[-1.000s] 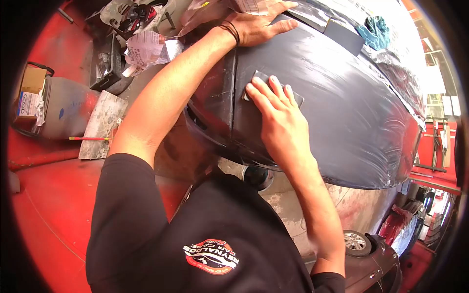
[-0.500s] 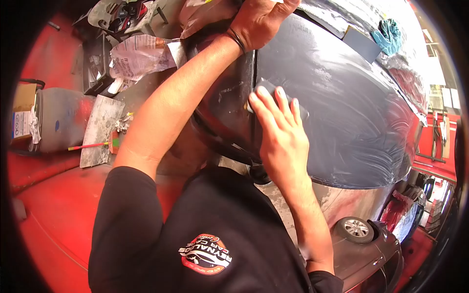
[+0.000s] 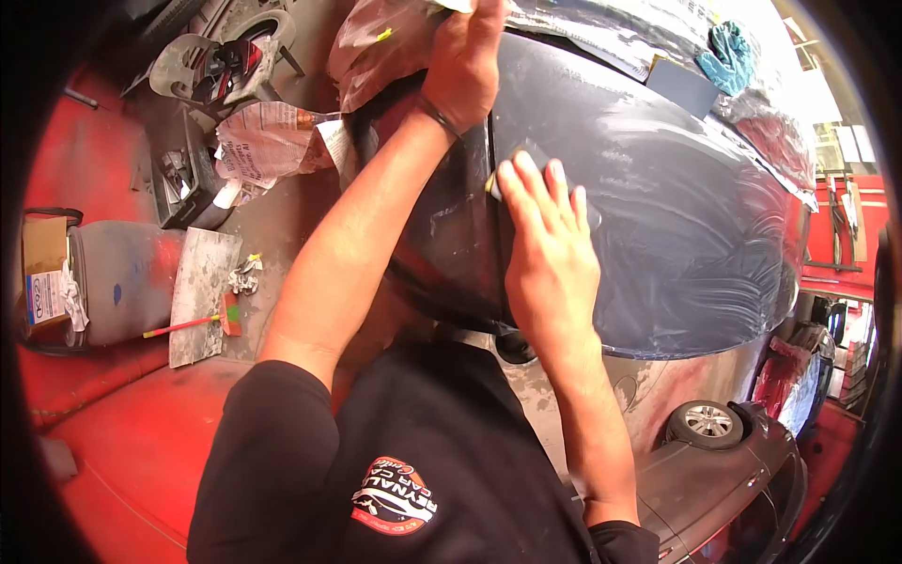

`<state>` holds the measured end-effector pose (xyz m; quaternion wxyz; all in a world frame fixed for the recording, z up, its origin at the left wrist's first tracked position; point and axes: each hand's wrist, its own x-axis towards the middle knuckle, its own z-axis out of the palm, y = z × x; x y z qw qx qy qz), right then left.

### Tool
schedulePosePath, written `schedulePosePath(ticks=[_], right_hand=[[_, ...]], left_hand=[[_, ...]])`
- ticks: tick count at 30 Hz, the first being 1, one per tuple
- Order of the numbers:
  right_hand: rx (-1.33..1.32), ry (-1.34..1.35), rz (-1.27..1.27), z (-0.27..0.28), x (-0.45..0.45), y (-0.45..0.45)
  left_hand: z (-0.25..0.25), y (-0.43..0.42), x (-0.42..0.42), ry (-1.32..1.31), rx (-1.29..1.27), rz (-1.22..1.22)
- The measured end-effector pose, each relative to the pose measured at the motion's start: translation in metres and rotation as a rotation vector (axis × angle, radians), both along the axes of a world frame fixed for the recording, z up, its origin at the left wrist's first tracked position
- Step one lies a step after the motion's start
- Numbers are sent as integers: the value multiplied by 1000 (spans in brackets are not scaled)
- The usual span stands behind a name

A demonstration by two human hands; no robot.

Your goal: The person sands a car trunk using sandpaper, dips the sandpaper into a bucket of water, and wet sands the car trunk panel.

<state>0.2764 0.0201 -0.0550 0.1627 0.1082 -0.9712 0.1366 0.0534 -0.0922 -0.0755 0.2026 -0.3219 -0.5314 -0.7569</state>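
My right hand point(image 3: 554, 249) lies over a dark grey sanding pad point(image 3: 536, 150), fingers pressing it flat against a dark car panel point(image 3: 667, 216). Pale, dusty swirl marks cover that panel. A small yellowish edge shows at the pad's left side, while most of the pad is hidden under the fingers. My left hand point(image 3: 465, 70), with a dark band at the wrist, is at the top of the panel's left edge, beside the plastic masking sheet point(image 3: 376, 47). Its fingertips run to the frame's top and their grip is unclear.
A blue-grey sheet point(image 3: 684, 87) and a teal cloth point(image 3: 728, 58) lie at the panel's far edge. Left are a black bin point(image 3: 193, 179), newspaper point(image 3: 268, 141), a grey drum point(image 3: 122, 282) and a red car surface point(image 3: 141, 442). Another car's wheel point(image 3: 707, 424) stands lower right.
My left hand has shifted left and turned more upright. My right hand and the pad have slid slightly right along the panel. The view has tilted a little.
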Motion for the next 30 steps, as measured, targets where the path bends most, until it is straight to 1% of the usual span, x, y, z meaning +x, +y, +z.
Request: schedulePosePath(ticks=[1,4,5,7,8,9,10,12,13,17,20,21,22,24,25,28,30], right_hand=[[1,-24,18,-2,17,5],[50,-157,76,0,72,22],[52,-174,76,-1,85,24],[62,-163,81,-2,81,24],[13,-113,90,-2,64,20],[-35,-67,84,-1,35,13],[-79,-25,73,1,9,6],[-88,65,10,2,-37,-10],[-44,88,-7,-3,-55,-12],[-18,78,-21,-6,-42,-14],[-41,-30,-79,-2,0,-15],[-35,-28,-102,-5,4,-16],[-31,-30,-129,-8,4,-20],[-44,31,-164,-5,-19,-30],[-35,57,-188,-1,-42,-38],[-68,118,-261,11,-117,-58],[-71,134,-312,7,-136,-64]], left_hand=[[-2,4,-2,-27,114,-63],[1,4,-6,-110,231,-114],[2,8,-1,-131,273,-40],[3,3,-7,-106,159,16],[4,2,-8,-90,92,28],[7,1,-6,-88,85,38],[14,1,0,-145,44,68],[12,0,-2,-140,16,55],[10,0,-2,-127,-10,48],[11,-2,-2,-113,-49,31],[17,-13,-8,-203,-38,-108],[21,-18,-14,-296,15,-204],[33,-27,-18,-318,9,-258],[53,-37,-37,-234,-45,-268],[60,-33,-53,-175,3,-256],[88,-31,-100,150,-274,28],[89,-19,-135,320,-453,274]])
